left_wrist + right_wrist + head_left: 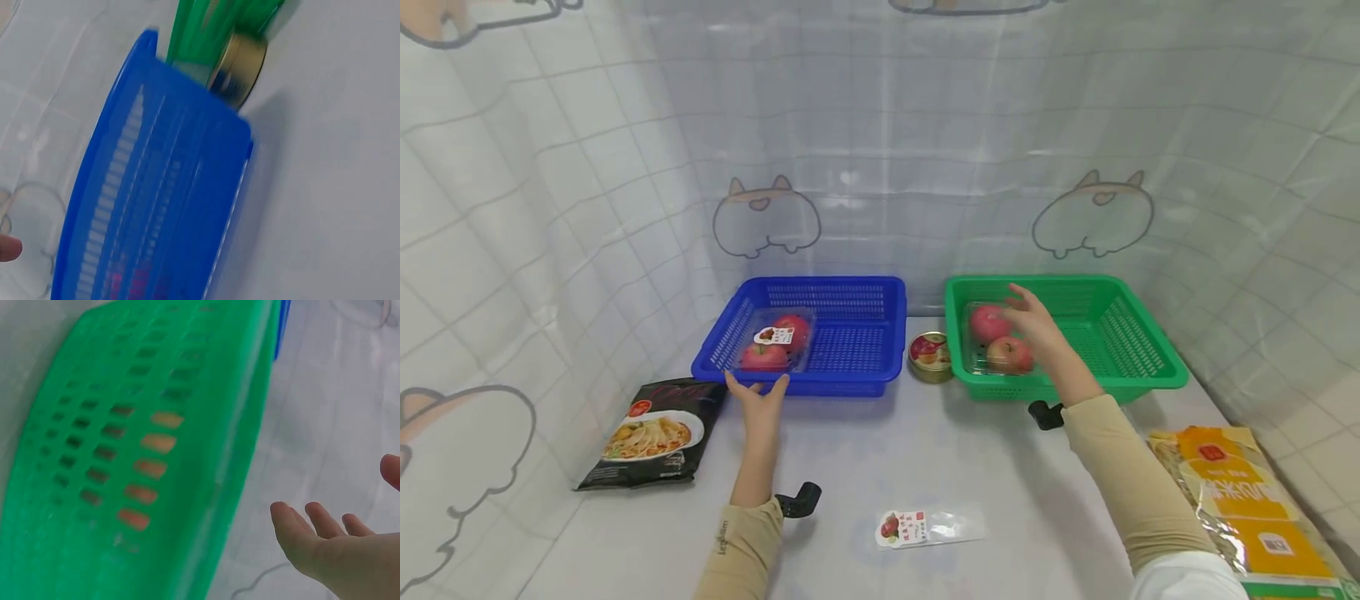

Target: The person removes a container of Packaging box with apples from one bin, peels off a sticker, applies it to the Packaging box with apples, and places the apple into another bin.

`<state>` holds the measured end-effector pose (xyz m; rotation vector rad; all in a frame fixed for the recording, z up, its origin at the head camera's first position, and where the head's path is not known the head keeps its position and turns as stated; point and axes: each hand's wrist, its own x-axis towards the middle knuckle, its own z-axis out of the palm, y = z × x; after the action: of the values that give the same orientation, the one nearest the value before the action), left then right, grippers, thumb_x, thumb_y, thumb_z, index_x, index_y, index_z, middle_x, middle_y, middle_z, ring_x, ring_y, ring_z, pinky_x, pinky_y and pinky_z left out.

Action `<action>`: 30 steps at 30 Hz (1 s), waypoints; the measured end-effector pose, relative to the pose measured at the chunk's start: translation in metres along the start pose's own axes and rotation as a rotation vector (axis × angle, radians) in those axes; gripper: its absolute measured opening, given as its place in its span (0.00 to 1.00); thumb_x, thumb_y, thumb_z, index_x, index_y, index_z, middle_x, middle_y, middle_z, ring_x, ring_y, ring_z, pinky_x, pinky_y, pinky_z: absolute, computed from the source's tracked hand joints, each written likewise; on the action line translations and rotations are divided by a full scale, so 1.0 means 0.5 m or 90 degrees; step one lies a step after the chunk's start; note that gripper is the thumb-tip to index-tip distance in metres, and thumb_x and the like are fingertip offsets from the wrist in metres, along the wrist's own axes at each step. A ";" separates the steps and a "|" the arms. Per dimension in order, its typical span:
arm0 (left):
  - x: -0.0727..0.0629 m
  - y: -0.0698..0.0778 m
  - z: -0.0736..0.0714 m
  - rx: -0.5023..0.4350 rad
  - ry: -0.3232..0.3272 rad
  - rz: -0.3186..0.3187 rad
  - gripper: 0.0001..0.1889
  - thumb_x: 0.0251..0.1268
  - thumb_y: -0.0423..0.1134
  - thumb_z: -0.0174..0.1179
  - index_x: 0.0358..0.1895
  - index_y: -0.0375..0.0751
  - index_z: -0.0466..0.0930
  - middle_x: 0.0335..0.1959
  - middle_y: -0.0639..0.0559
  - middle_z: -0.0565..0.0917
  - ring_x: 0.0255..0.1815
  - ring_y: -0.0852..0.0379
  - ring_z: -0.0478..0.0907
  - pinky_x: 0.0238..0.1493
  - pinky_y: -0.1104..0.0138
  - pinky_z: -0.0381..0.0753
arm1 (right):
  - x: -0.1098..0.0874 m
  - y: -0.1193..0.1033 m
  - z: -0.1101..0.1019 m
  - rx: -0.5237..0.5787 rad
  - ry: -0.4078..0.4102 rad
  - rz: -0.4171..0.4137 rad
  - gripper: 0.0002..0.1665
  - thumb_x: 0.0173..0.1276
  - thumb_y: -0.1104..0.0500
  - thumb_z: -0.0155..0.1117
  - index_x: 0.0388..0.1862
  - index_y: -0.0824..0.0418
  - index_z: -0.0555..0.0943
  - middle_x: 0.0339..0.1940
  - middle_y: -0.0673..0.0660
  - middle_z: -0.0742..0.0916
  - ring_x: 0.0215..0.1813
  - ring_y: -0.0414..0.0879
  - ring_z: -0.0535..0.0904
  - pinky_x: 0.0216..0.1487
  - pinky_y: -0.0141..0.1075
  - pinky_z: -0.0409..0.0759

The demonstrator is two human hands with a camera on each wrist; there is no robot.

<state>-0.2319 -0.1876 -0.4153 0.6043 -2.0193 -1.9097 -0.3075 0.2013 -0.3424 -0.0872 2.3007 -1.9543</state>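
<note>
My left hand [762,408] is at the near rim of the blue basket [857,346], fingers spread and holding nothing; I cannot tell whether it touches the rim. Inside that basket, on the left, lies a clear plastic box of apples [765,357] with a white label. Over the green basket [1090,337] hovers my right hand [1036,325], its fingers loosely extended and nothing in them. Just left of it, a second clear box holds a red apple [988,322] and a paler one [1003,357]. The right wrist view shows this hand [331,547] beyond the green rim.
A round tin [931,357] stands between the baskets. A black noodle packet [658,433] lies at the left, a yellow-orange food bag [1247,500] at the right. Near the front is a clear wrapper with a printed label [904,528]. A tiled-pattern curtain [880,208] surrounds the table.
</note>
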 end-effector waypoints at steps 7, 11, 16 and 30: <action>-0.053 -0.002 0.063 0.017 -0.097 -0.008 0.52 0.64 0.42 0.56 0.70 0.51 0.17 0.66 0.30 0.55 0.60 0.39 0.64 0.62 0.49 0.62 | 0.001 0.033 -0.046 0.005 0.051 0.025 0.40 0.71 0.63 0.45 0.75 0.59 0.38 0.73 0.68 0.49 0.72 0.64 0.45 0.70 0.52 0.46; -0.094 -0.003 0.114 0.030 -0.161 0.014 0.51 0.64 0.41 0.57 0.71 0.49 0.19 0.64 0.29 0.56 0.58 0.39 0.66 0.59 0.48 0.65 | 0.007 0.055 -0.069 -0.001 0.072 0.049 0.40 0.71 0.62 0.44 0.74 0.59 0.37 0.73 0.67 0.49 0.73 0.64 0.44 0.70 0.52 0.46; -0.146 0.006 0.178 0.051 -0.256 0.017 0.49 0.62 0.42 0.57 0.72 0.46 0.25 0.63 0.31 0.60 0.58 0.39 0.68 0.59 0.46 0.65 | 0.020 0.083 -0.089 -0.010 0.086 0.080 0.40 0.71 0.63 0.43 0.74 0.59 0.36 0.73 0.67 0.50 0.73 0.63 0.44 0.70 0.54 0.47; -0.169 0.042 0.345 0.150 -0.398 0.119 0.42 0.59 0.43 0.59 0.72 0.41 0.44 0.66 0.31 0.57 0.64 0.36 0.61 0.58 0.47 0.66 | 0.053 0.132 -0.093 0.038 0.089 0.237 0.42 0.71 0.59 0.45 0.74 0.60 0.34 0.73 0.68 0.46 0.72 0.63 0.45 0.68 0.50 0.57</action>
<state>-0.2445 0.0049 -0.4014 -0.1709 -2.5834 -1.9161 -0.3373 0.2546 -0.4016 0.4625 2.1406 -1.8798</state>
